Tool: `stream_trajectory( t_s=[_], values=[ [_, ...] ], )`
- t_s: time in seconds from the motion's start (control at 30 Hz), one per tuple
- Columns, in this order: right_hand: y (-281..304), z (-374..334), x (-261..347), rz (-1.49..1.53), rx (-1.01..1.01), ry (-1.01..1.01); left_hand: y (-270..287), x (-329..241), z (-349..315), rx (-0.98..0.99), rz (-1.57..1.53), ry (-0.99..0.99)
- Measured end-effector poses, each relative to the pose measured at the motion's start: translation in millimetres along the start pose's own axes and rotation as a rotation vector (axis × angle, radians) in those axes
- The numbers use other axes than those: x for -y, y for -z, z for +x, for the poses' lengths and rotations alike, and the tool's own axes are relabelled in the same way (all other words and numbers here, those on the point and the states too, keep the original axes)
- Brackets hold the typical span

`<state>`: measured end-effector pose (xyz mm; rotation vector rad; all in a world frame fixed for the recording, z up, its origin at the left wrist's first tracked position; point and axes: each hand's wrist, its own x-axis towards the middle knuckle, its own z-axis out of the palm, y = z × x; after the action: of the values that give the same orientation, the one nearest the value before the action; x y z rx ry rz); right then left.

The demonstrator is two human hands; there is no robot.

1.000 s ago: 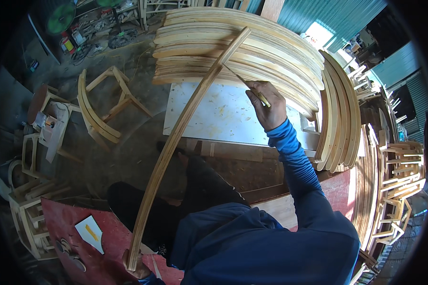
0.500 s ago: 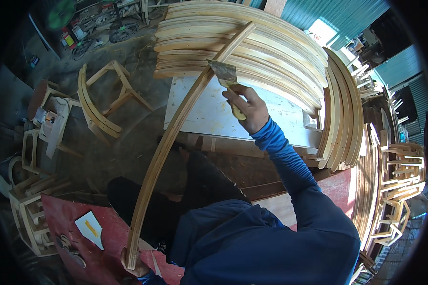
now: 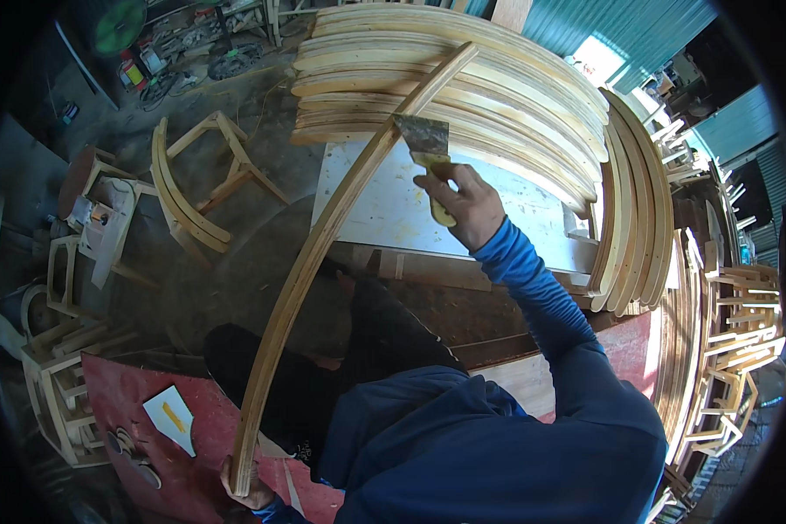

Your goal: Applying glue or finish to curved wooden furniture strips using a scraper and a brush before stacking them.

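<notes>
My left hand point(image 3: 251, 492) is closed round the near end of a long curved wooden strip point(image 3: 304, 266), low in the picture. The strip slants up and away to the right, and its far end overlaps the stack of curved strips. In my right hand point(image 3: 473, 207) I grip a putty knife point(image 3: 425, 137) by its yellowish handle. The knife's broad, stained metal blade points up, its left corner at the strip's right edge. Whether the blade touches the wood I cannot tell.
Behind the strip lies a big stack of curved wooden strips point(image 3: 533, 96) on a white board point(image 3: 515, 214). More curved strips point(image 3: 629, 201) stand at the right. On the red surface point(image 3: 131, 384) at lower left rests a white piece with yellow putty point(image 3: 173, 419). Wooden frames point(image 3: 227, 162) stand left.
The putty knife and my right hand appear slightly further right, the blade turned a little. The whole view has shifted slightly rightward. My left hand keeps its hold on the strip.
</notes>
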<state>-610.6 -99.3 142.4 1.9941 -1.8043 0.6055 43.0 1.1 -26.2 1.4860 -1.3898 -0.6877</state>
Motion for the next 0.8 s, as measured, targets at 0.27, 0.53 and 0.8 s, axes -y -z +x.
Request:
stream_trajectory(
  t_s=[0.27, 0.53, 0.8],
  values=[
    [27.8, 7.1, 13.4, 0.063, -0.075, -0.095, 3.5, -4.1, 0.5, 0.007, -0.068, -0.031],
    [29.9, 6.0, 28.6, 0.243, 0.019, 0.039, 6.0, -13.4, 3.0, 0.021, 0.135, -0.151],
    [40.7, 61.8, -101.3, 0.74, -0.395, -0.721, 10.1, -6.5, 4.5, -0.033, 0.0, -0.208]
  ],
)
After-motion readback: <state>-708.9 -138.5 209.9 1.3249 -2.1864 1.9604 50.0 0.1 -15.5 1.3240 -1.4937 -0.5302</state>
